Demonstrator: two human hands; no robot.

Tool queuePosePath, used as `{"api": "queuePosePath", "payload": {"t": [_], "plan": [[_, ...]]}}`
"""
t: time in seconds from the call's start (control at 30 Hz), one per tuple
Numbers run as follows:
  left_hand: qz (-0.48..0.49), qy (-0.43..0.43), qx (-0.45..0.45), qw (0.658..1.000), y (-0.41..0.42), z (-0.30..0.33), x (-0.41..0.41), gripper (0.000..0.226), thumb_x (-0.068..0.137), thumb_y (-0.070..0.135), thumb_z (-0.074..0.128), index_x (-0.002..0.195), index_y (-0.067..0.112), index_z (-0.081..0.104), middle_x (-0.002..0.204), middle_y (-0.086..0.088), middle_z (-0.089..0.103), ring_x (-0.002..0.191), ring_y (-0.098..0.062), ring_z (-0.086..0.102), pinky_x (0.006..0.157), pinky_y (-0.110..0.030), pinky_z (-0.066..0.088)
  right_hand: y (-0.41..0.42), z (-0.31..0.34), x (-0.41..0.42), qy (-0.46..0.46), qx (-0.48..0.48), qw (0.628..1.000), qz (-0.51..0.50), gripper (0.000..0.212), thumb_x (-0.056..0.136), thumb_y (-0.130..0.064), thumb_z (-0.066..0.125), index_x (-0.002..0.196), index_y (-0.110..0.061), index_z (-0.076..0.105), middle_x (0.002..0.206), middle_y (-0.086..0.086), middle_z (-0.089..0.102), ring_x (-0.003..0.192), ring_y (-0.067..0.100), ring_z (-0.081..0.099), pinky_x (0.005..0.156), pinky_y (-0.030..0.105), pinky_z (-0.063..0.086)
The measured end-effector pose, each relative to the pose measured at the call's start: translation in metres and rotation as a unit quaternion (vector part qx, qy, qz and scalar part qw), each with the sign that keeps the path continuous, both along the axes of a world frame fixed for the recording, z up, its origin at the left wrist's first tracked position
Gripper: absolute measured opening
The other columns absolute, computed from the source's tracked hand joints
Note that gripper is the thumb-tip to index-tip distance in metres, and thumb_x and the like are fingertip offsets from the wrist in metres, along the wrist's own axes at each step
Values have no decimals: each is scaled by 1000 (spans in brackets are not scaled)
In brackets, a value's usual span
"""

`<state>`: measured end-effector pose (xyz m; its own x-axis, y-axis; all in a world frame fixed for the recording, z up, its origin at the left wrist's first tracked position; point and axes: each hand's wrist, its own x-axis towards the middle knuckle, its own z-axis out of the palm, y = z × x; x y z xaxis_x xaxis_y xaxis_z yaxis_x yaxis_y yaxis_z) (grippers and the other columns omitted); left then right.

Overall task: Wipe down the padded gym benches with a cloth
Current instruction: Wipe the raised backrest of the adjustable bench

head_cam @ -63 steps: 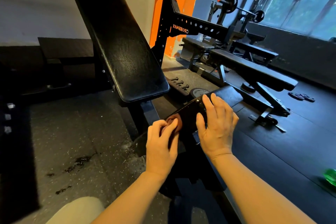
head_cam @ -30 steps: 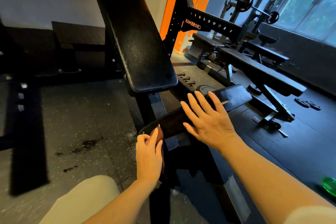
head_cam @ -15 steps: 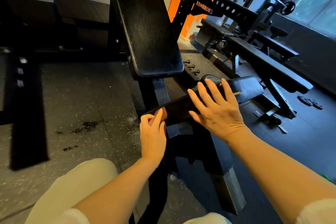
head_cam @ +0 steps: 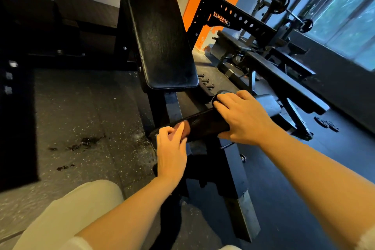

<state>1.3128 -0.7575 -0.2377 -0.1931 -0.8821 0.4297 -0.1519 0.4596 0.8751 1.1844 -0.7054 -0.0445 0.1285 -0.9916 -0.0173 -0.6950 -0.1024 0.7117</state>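
An incline bench stands in front of me, its black padded backrest [head_cam: 162, 36] rising steeply toward the wall. Below it lies the narrow black seat pad [head_cam: 205, 125]. My left hand [head_cam: 171, 152] holds a small brownish cloth [head_cam: 185, 129] against the near left end of the seat pad, fingers curled over it. My right hand [head_cam: 241, 117] grips the seat pad further right, fingers curled over its far edge.
The bench's steel frame and foot [head_cam: 239, 199] stand between my arms. A flat bench [head_cam: 284, 85] and a black-and-orange rack [head_cam: 233, 20] are to the right. Small weight plates [head_cam: 326, 124] lie on the dark rubber floor. My knee [head_cam: 67, 215] is at lower left.
My right hand's fingers, spread flat on the seat pad before, now curl over its far edge. My left hand with the cloth stays at the pad's left end. The view moved closer.
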Motion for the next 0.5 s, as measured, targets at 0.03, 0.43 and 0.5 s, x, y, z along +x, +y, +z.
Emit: {"api": "queuePosePath", "payload": {"t": [0.03, 0.43, 0.5], "plan": [[-2, 16, -40, 999, 3, 12, -6, 48, 89, 4, 64, 135, 13, 55, 115, -12, 47, 104, -27, 49, 88, -37, 48, -5, 0, 0, 9, 11, 1000, 8, 71, 60, -62, 75, 106, -10, 60, 106, 6, 60, 95, 27, 57, 83, 40, 43], [58, -1, 77, 995, -7, -22, -7, 45, 91, 7, 62, 135, 14, 56, 112, -10, 46, 99, -25, 49, 86, -44, 50, -9, -5, -1, 18, -10, 1000, 18, 58, 58, -60, 72, 89, -13, 60, 84, 4, 58, 75, 24, 54, 63, 34, 37], [90, 13, 88, 992, -6, -12, -8, 47, 93, 13, 61, 139, 14, 51, 117, -13, 45, 103, -24, 48, 87, -35, 49, -9, -5, 0, 18, -13, 1000, 13, 57, 57, -61, 72, 87, -14, 59, 82, 3, 58, 73, 23, 53, 63, 33, 34]]}}
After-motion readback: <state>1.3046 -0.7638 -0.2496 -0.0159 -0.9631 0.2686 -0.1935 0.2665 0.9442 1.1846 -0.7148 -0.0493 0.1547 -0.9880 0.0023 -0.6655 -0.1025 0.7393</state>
